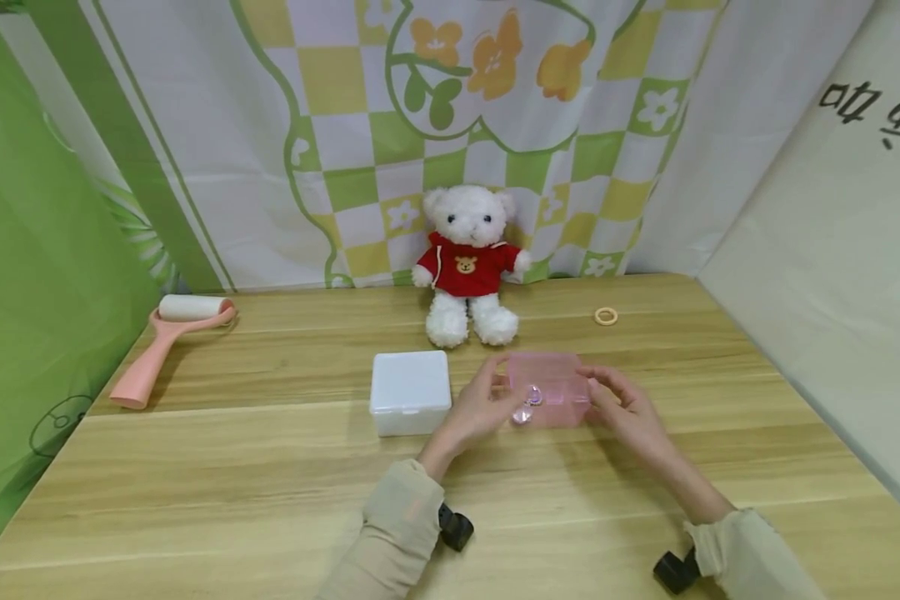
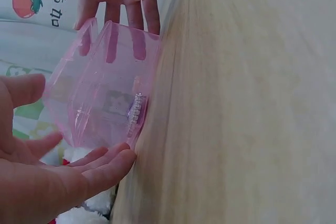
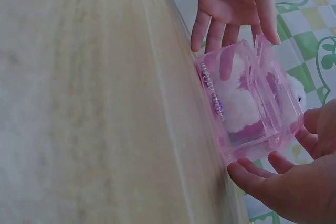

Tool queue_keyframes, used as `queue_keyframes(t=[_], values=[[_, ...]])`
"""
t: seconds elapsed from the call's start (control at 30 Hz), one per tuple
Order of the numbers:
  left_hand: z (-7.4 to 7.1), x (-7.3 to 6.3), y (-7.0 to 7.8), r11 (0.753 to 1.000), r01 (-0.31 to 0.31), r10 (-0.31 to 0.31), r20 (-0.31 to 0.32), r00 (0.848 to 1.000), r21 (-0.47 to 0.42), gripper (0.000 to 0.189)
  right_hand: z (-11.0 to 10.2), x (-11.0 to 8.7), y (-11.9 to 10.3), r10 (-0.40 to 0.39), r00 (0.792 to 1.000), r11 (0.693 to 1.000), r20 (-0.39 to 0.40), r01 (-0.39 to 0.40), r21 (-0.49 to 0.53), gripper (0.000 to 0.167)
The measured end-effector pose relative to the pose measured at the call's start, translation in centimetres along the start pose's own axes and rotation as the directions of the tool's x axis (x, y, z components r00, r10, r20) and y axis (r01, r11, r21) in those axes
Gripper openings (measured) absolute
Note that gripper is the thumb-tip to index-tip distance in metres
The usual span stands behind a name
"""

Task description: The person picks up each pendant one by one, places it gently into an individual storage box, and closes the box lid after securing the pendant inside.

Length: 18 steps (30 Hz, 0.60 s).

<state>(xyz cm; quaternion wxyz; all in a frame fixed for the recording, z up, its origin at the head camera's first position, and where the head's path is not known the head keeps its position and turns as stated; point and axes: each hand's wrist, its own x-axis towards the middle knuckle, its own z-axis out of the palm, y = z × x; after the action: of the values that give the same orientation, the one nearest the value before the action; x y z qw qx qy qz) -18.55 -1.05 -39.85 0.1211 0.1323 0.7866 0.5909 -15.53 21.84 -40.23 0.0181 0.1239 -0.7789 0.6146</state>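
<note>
A translucent pink box [image 1: 551, 371] stands on the table, its lid slightly raised from the base in both wrist views. Inside on the bottom lies sparkling beaded jewellery [image 3: 211, 90] with a purple piece; its exact kind is unclear. My left hand [image 1: 483, 406] is at the box's left end, straight fingers touching the wall and thumb near the lid. At the right end, my right hand [image 1: 630, 414] touches the box with extended fingers, the thumb beside the lid. Left of my left hand sits a closed white box [image 1: 410, 383].
A white teddy bear [image 1: 468, 258] in a red hoodie sits against the patterned curtain [image 1: 337, 83] behind the boxes. A pink-handled lint roller [image 1: 157, 358] lies at the far left. Toward the back right lies a small tan ring [image 1: 606, 317].
</note>
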Motion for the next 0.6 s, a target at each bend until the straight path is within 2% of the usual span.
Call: queue_keyframes(t=[0.1, 0.2, 0.4, 0.6], values=[[-0.13, -0.03, -0.07, 1.0, -0.028, 0.028, 0.044, 0.999, 0.009, 0.055, 0.08, -0.06, 0.23, 0.018, 1.0, 1.0, -0.003, -0.018, 0.009, 0.039], [-0.2, -0.05, -0.1, 0.999, -0.031, 0.031, 0.056, 0.998, 0.004, 0.05, -0.01, -0.05, 0.36, 0.035, 0.999, 0.999, 0.005, -0.035, 0.008, 0.038], [-0.22, -0.13, -0.06, 1.0, -0.014, 0.013, 0.048, 0.999, 0.008, 0.048, -0.41, 0.02, 0.64, 0.069, 0.997, 0.997, 0.035, -0.071, 0.033, 0.04], [-0.26, -0.07, -0.1, 0.999, -0.032, 0.031, 0.034, 0.999, 0.018, 0.047, -0.69, 0.14, 0.98, 0.089, 0.995, 0.992, 0.046, -0.092, 0.082, 0.041]])
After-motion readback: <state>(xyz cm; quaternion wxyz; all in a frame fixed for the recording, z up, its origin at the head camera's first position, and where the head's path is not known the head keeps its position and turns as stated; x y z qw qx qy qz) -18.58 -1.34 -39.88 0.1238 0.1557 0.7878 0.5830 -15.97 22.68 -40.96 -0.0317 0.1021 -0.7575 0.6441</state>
